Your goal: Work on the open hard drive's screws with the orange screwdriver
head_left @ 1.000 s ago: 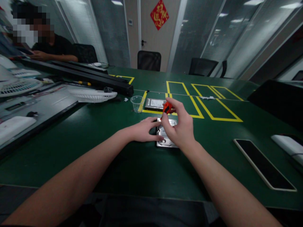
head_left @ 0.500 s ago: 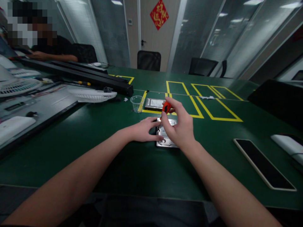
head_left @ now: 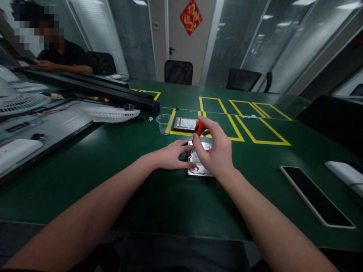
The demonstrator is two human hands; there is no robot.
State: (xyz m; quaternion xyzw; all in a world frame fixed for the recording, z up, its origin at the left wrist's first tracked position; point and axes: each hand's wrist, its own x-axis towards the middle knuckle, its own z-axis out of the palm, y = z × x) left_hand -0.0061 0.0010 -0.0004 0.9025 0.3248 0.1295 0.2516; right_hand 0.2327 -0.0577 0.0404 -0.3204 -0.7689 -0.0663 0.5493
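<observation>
A silver hard drive point(head_left: 202, 171) lies flat on the green table in front of me, partly covered by both hands. Along its left side, my left hand point(head_left: 174, 155) grips it with the thumb low on the cover and the fingers near the top left corner. My right hand point(head_left: 217, 149) is closed around the red-orange and black handle of a screwdriver point(head_left: 199, 129), held upright over the drive's upper left. Its tip is too small and covered to make out. Just beyond lies a second hard drive point(head_left: 184, 124), label up, with a clear plastic cup point(head_left: 163, 125) to its left.
White fan parts point(head_left: 110, 113), long black bars point(head_left: 113, 92) and a flat panel point(head_left: 65, 122) fill the left side. At right lie a phone point(head_left: 316, 196) and a white device point(head_left: 344, 175). Yellow tape outlines point(head_left: 272, 142) mark the table. Another person point(head_left: 68, 56) sits far left.
Both hands stay in place on the drive and screwdriver. The screwdriver handle looks slightly turned. The person at far left has shifted their head a little.
</observation>
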